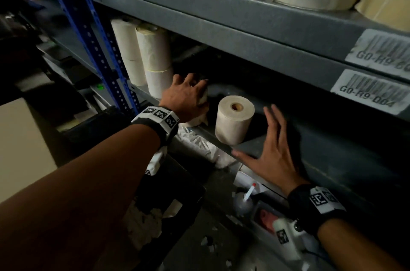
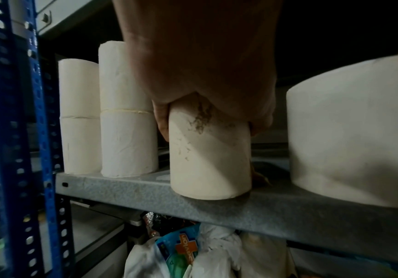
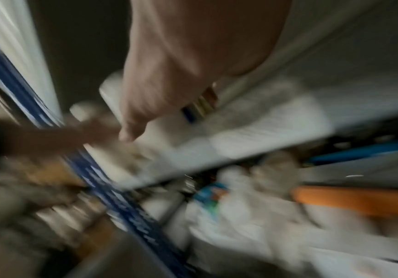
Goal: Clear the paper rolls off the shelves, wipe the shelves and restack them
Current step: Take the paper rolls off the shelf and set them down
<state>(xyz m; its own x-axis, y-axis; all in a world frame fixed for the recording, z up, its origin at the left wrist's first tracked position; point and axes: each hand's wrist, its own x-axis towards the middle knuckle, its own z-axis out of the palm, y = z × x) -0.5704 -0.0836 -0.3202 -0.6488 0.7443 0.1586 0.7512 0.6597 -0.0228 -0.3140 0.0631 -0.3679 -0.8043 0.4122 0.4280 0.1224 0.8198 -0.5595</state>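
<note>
On the grey middle shelf [image 1: 255, 144], seen from the head, the left hand [image 1: 186, 97] grips a small paper roll [image 1: 200, 115] from above, beside a wider roll [image 1: 234, 119]; the right hand [image 1: 273, 153] hovers with fingers spread, holding nothing. The left wrist view shows fingers [image 2: 162, 120] curled round the stained roll standing at the shelf's front edge, near stacked rolls [image 2: 126, 112]. The right wrist view is blurred; only the extended thumb shows
</note>
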